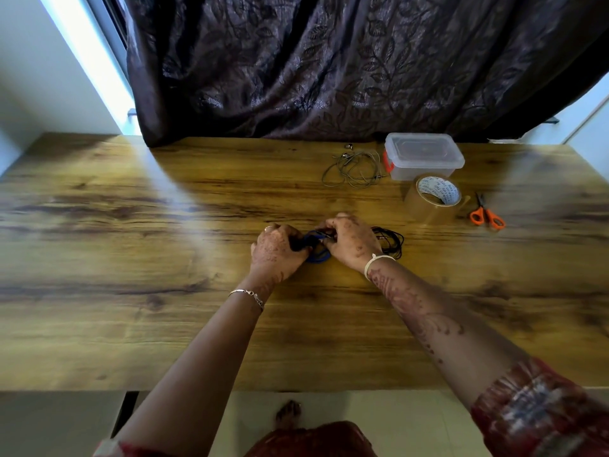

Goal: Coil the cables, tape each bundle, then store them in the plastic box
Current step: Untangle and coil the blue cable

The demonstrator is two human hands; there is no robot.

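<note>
A small blue cable coil (316,250) sits between my two hands at the middle of the wooden table (164,225). My left hand (275,250) grips its left side and my right hand (351,240) pinches its right side. A black cable coil (393,240) lies just right of my right hand, partly hidden by it. A loose thin grey cable (354,168) lies farther back. The clear plastic box (423,155), lid on, stands at the back right. A roll of brown tape (435,194) sits in front of the box.
Orange-handled scissors (486,214) lie right of the tape roll. A dark patterned curtain (329,61) hangs behind the table's back edge. Bare wood spreads across the left half and the front of the table.
</note>
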